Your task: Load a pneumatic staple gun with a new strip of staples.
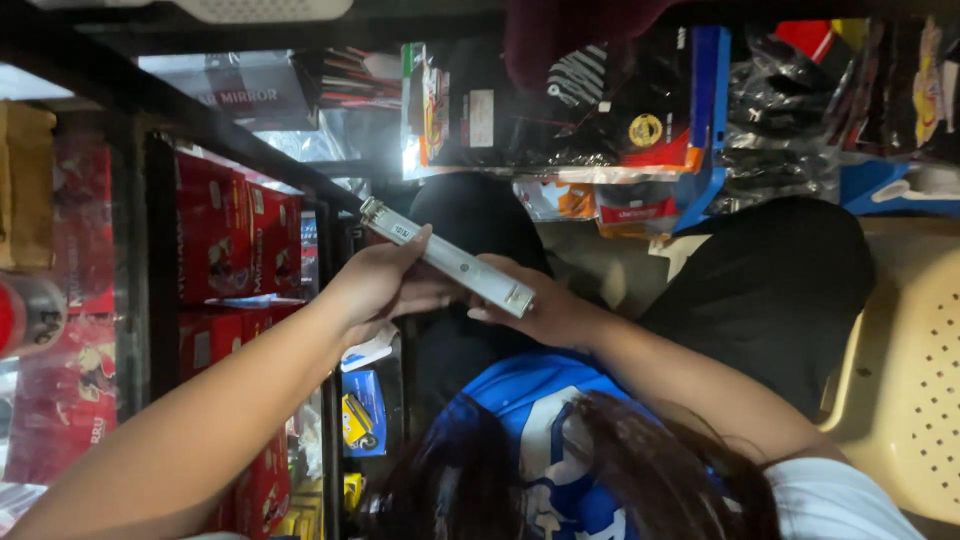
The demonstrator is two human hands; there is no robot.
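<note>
Left hand [375, 285] fingers closed around a long silver bar [447, 257]. Right hand [545, 310] fingers curled under its lower end. Red boxes [235, 240] stand on the shelf nearby.

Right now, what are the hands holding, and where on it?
A long slim metal bar: left hand wraps its middle, right hand supports the lower end.

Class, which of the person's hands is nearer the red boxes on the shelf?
Left. The left hand grips the long silver bar just right of the red boxes; the right hand holds the bar's lower end, farther right.
</note>
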